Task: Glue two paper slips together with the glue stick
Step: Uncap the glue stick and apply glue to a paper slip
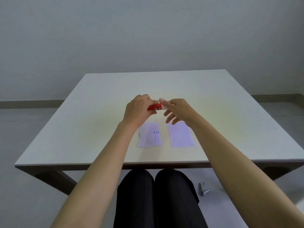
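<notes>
Two paper slips (165, 134), two hands (138, 108), one glue stick (155, 107).

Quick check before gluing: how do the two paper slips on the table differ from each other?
The left slip carries print: small blue bars near its right edge and a faint mark at its left edge. The right slip looks blank. The left slip's far left corner is hidden behind the left forearm, while the right slip shows almost whole, its far edge just under the right hand. Both are pale, similar in size, lying flat and apart on the table.
</notes>
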The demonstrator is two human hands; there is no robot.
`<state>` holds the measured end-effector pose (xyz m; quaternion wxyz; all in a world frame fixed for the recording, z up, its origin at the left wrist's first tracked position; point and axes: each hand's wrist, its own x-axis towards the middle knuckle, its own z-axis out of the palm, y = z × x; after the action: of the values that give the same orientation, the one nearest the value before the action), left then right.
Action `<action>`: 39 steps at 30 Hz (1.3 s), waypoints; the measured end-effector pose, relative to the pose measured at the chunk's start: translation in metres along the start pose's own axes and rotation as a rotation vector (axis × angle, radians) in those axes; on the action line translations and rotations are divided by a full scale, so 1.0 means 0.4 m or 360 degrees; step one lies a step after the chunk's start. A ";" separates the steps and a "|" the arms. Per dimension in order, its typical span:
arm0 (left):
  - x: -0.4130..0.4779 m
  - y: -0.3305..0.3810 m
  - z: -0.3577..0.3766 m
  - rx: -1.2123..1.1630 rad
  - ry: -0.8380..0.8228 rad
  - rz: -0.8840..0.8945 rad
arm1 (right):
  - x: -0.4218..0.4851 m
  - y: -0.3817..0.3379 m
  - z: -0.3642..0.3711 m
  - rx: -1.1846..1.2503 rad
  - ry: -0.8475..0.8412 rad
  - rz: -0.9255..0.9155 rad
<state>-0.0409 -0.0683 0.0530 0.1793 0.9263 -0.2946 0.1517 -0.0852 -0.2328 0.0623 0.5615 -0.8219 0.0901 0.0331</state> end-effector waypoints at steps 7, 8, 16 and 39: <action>0.005 -0.015 0.001 0.0041 0.0012 0.0013 | 0.009 0.010 -0.019 0.0087 -0.0130 -0.0145; 0.005 -0.015 0.003 0.0037 0.0017 0.0019 | 0.013 0.009 -0.019 0.0096 -0.0094 -0.0091; 0.004 -0.026 0.010 -0.0128 -0.0032 -0.0063 | 0.032 0.008 -0.059 0.0073 0.0062 -0.0223; -0.008 0.020 0.030 -0.2036 0.0576 -0.1187 | 0.024 0.042 -0.015 0.0002 0.0060 -0.0377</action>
<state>-0.0460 -0.0781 0.0430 0.7660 0.6408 0.0414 0.0303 -0.0791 -0.2455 0.0477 0.5601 -0.8270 0.0029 -0.0490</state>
